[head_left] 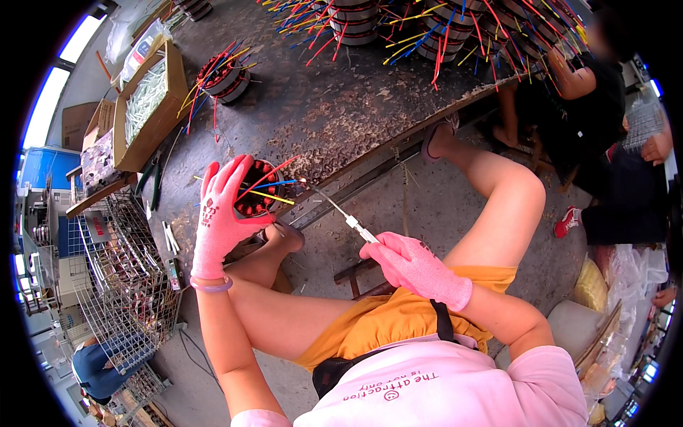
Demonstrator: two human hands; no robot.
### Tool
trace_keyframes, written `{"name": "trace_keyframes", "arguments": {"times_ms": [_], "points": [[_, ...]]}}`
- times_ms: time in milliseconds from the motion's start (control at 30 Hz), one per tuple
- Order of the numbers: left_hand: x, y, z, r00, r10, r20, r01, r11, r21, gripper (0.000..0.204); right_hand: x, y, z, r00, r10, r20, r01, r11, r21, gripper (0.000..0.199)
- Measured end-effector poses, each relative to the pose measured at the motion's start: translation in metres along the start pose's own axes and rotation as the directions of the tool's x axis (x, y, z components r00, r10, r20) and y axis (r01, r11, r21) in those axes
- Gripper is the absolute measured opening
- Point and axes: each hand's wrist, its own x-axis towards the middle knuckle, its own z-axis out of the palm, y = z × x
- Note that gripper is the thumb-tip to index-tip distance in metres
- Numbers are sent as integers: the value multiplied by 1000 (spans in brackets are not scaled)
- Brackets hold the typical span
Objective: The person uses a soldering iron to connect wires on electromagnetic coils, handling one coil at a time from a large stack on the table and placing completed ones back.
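My left hand (226,206), in a pink glove, grips the side of a motor stator (255,193) at the table's near edge, thumb below and fingers over the top. Red coil windings ring its opening, and red, blue and yellow wires stick out of it. In my right hand (416,263), also gloved in pink, is a slim tool (352,219) with a white handle and a thin metal shaft. The shaft's tip lies close to the blue wire's end; whether they touch I cannot tell.
Another wired stator (226,84) stands farther back on the worn dark table (299,107). Many stacked stators (356,21) with bristling wires fill the far side. At left are a box of clear tubes (147,99), pliers (151,178) and a wire basket (107,285). A co-worker (605,92) sits at right.
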Motion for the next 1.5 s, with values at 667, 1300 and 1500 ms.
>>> {"name": "trace_keyframes", "arguments": {"times_ms": [667,1300,1500], "points": [[-2,0,1,999,-33,1,33,999,7,93,-1,-3,1,1000,30,-3,-29,999,33,27],[-1,2,-1,999,-37,-3,37,999,13,91,-1,-3,1,999,30,19,-31,998,57,25],[-1,2,-1,1000,-31,-2,31,999,12,91,0,-1,1,1000,11,27,-13,997,74,26]]}}
